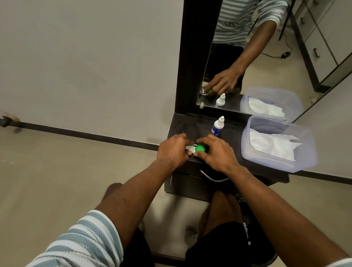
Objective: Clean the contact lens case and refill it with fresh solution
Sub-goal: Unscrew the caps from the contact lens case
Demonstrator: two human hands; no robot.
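A contact lens case [194,148] lies on the dark dresser top [184,123] near its front edge. It has a white left half and a round green cap [200,148] on the right half. My left hand [173,151] grips the white side of the case. Fingers of my right hand [217,154] close around the green cap. A small white solution bottle [218,126] with a blue label and a white pointed cap stands upright just behind my hands.
A clear plastic tub [277,143] holding white tissues sits on the right of the dresser top. A dark-framed mirror [248,55] rises behind. A metal drawer handle [213,178] sticks out under the top. Beige floor and wall lie to the left.
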